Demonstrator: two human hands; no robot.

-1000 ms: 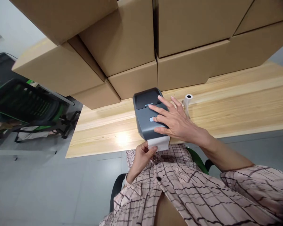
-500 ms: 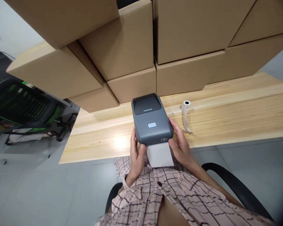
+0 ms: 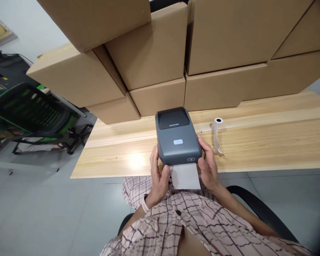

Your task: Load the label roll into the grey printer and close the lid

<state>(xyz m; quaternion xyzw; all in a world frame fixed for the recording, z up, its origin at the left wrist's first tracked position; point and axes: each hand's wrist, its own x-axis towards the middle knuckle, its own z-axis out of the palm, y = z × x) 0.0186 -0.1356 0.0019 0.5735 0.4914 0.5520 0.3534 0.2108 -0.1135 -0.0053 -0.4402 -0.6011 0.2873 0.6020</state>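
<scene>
We have one dark grey printer (image 3: 178, 151) standing on the table (image 3: 269, 142), its front end at the near edge and its top panel facing up. It lies directly between our two hands: to the right of the left hand (image 3: 159, 181) and to the left of the right hand (image 3: 210, 167). Our left hand is loosely cupped, thumb and fingers apart, with the fingers against the printer's left side and the thumb near its left front corner. Our right hand is cupped in the same way, fingers along the right side, thumb by the right front corner. How firmly either hand presses, we cannot tell.

One sheet of white paper (image 3: 185, 176) sticks out of the printer's front, past the near edge, between our thumbs. To the right of the printer we see one white roll (image 3: 214, 125), nearer the far edge, its single loose strip trailing towards the near edge and ending in a ragged curl. Along the far edge stand stacked cardboard boxes (image 3: 160, 97); we count at least seven, but the pile runs out of view. Beyond the left edge stands one mesh chair (image 3: 34, 106).
</scene>
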